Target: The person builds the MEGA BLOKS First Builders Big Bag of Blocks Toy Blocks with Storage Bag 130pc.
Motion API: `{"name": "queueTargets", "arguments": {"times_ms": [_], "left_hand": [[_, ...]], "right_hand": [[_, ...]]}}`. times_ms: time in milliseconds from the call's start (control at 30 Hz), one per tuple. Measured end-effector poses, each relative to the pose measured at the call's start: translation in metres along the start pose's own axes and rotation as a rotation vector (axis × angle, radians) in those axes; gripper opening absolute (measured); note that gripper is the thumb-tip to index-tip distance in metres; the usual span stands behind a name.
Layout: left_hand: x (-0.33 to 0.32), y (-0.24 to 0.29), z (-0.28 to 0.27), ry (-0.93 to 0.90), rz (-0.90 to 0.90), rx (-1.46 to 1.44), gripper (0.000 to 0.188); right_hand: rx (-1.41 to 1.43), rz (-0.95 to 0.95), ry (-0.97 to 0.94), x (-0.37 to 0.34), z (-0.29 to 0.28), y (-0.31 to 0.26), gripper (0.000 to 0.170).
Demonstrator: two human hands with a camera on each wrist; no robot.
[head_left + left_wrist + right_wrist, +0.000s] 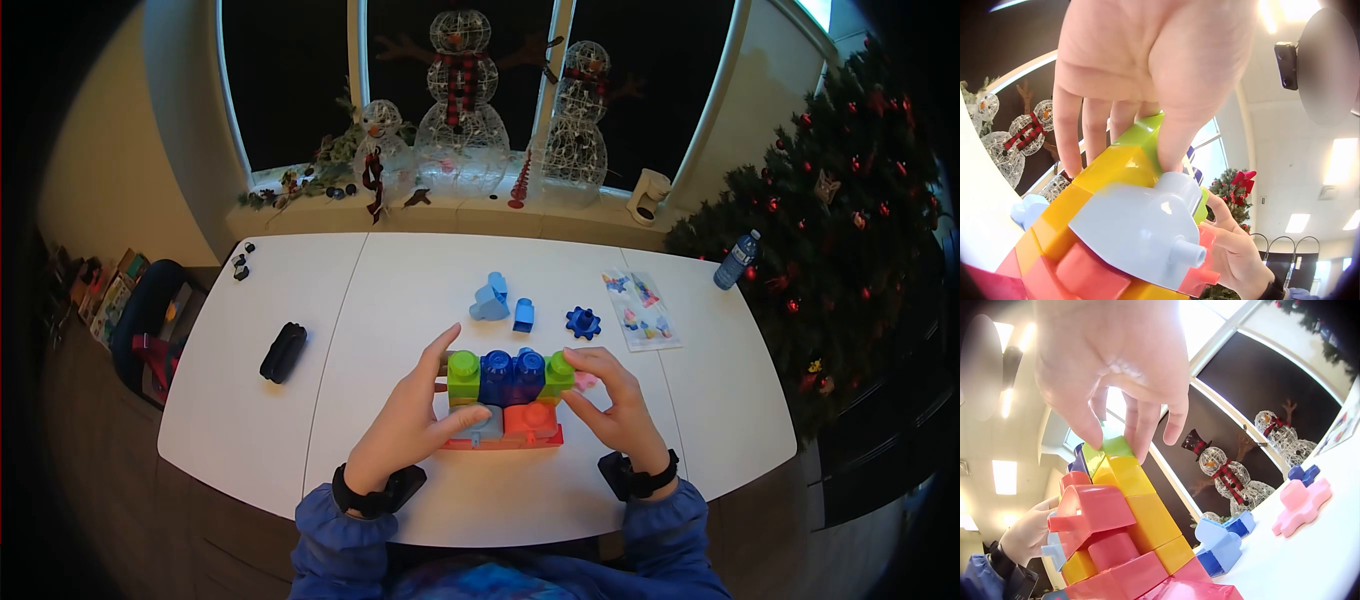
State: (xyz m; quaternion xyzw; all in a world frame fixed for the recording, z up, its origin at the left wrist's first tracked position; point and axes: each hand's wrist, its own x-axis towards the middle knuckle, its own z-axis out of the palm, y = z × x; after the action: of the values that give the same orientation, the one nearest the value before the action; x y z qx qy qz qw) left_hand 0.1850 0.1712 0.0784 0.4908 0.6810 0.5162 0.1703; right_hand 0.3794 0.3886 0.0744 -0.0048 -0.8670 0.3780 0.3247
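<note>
A stack of toy building blocks stands on the table. Across its top run a green block point(463, 378), dark blue blocks point(512, 380) and a second green block point(559, 372). Yellow blocks point(1147, 519) lie beneath them. Lower at the front, a light blue block point(485, 426) and a coral-red block point(530, 420) with small side pegs rest on a red base point(500, 444). My left hand point(405, 415) grips the stack's left end, thumb in front and fingers behind. With thumb and fingers, my right hand point(615, 395) pinches the right green block.
Behind the stack lie light blue pieces point(490, 300), a blue block point(523, 316), a dark blue gear point(583, 322) and a pink gear point(1302, 506). An instruction sheet point(642, 310) and a water bottle point(737, 260) are to the right. A black case point(284, 352) lies left.
</note>
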Motion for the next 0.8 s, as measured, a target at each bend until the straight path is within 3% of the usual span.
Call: {"name": "queueTargets", "arguments": {"times_ms": [133,167,267,467,567,800], "left_hand": [[-0.007,-0.003,0.004,0.039,0.007,0.050,0.102],[-0.007,-0.006,0.006,0.044,-0.003,0.050,0.103],[-0.006,-0.008,0.009,0.031,-0.039,0.040,0.095],[-0.006,-0.016,0.010,0.014,-0.028,-0.038,0.080],[-0.007,-0.015,0.012,0.025,-0.053,-0.050,0.079],[-0.007,-0.014,0.011,0.014,-0.043,-0.059,0.078]], "right_hand": [[0.062,0.023,-0.008,0.017,-0.017,0.009,0.041],[0.041,0.077,0.051,0.027,-0.016,0.011,0.039],[-0.158,0.315,-0.020,0.065,-0.018,0.037,0.036],[-0.617,0.285,-0.216,0.113,0.027,0.116,0.053],[-0.655,0.395,-0.311,0.127,0.046,0.128,0.059],[-0.656,0.449,-0.350,0.129,0.058,0.153,0.054]]}}
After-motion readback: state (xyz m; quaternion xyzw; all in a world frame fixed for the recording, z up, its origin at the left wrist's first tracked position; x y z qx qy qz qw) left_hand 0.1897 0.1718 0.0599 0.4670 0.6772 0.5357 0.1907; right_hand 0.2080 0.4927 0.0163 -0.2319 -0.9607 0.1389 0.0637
